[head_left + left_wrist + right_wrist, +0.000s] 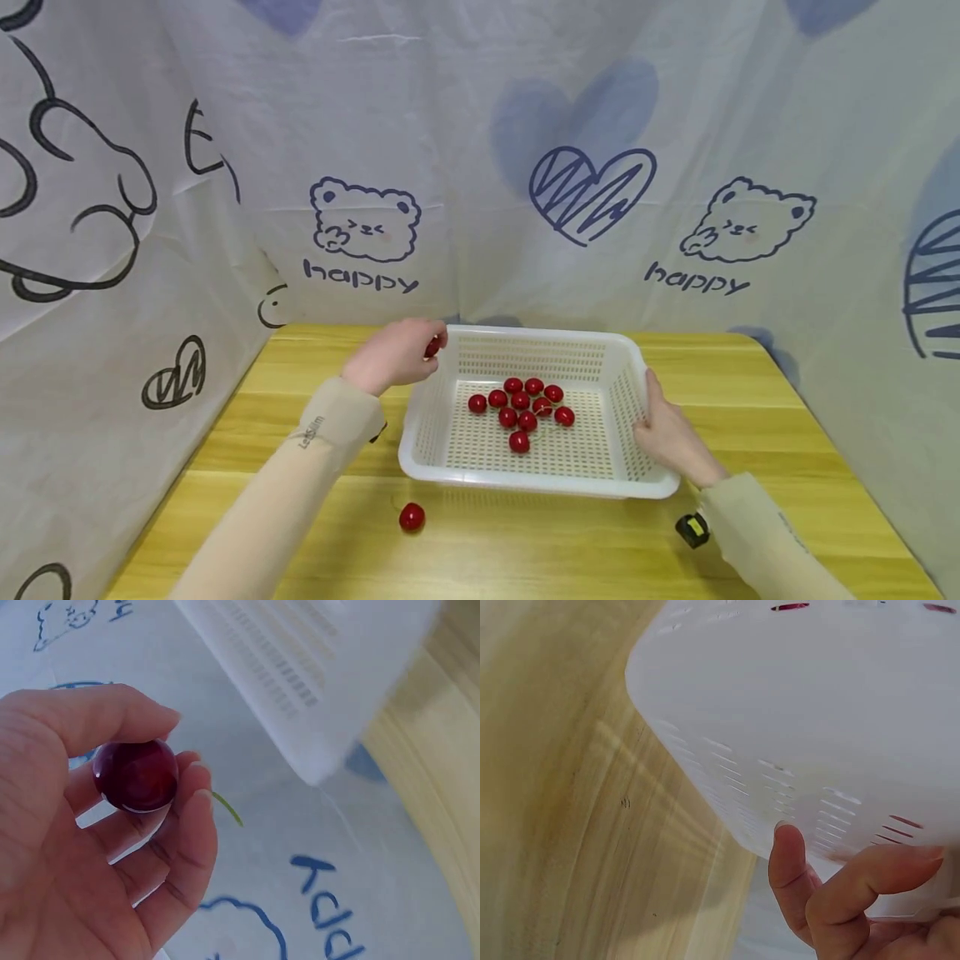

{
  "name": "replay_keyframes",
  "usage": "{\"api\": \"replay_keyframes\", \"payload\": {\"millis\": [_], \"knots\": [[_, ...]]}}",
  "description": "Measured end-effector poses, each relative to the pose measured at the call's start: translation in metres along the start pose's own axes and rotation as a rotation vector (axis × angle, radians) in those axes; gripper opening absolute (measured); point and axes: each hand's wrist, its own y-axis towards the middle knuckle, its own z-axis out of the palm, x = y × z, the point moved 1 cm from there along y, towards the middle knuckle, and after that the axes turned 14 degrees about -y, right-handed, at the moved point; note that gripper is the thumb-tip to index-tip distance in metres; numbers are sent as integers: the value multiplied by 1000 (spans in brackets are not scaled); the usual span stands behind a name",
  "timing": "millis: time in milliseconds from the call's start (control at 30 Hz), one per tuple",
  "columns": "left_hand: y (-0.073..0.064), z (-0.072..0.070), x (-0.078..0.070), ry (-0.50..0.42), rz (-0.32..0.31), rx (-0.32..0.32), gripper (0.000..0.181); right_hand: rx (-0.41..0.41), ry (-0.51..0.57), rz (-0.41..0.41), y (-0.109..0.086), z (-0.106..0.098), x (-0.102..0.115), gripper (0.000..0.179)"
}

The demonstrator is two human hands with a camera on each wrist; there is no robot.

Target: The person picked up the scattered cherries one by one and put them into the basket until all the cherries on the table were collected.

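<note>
My left hand (pixel 393 354) is at the back left corner of a white plastic basket (pixel 525 477). Between its thumb and curled fingers it holds a dark red cherry (pixel 135 776), whose green stem (pixel 227 808) sticks out past the fingers. On the basket's right side, my right hand (pixel 671 433) grips the rim and wall; the right wrist view has its fingers (pixel 787 862) bent against the slotted plastic. Several red cherries (pixel 520 442) lie grouped on the basket's perforated bottom. Another cherry (pixel 412 517) rests on the table in front of the basket, towards the left.
The yellow wood-grain table (pixel 525 550) carries the basket. Behind it and along both sides hangs a pale cloth (pixel 480 167) printed with hearts, bears and lettering. A small black device (pixel 692 530) sits at the right wrist.
</note>
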Motion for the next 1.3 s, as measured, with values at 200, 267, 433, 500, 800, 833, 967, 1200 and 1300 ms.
{"api": "replay_keyframes", "payload": {"millis": [200, 267, 433, 500, 800, 833, 967, 1200, 1300], "knots": [[19, 12, -20, 11, 65, -3, 17, 2, -9, 4, -2, 1, 0, 90], [25, 17, -26, 3, 63, 8, 18, 0, -7, 5, -2, 1, 0, 90], [39, 32, -34, -5, 57, 24, 16, -10, -9, 7, -2, 2, 1, 89], [43, 37, -36, 0, 61, 22, 14, -11, -13, 12, -3, 2, 1, 89], [60, 57, -33, 50, 31, 35, 12, -12, -11, 24, -2, 2, 1, 90], [62, 59, -32, 49, 25, 35, 12, -15, -12, 23, -2, 2, 1, 90], [67, 67, -29, 58, 10, 37, 12, -26, -11, 15, -3, 1, 1, 90], [71, 82, -24, 82, -14, 30, 16, -22, -1, 17, -3, 2, 1, 90], [71, 87, -22, 88, -25, 22, 15, -28, -15, 17, -3, 2, 0, 90]]}}
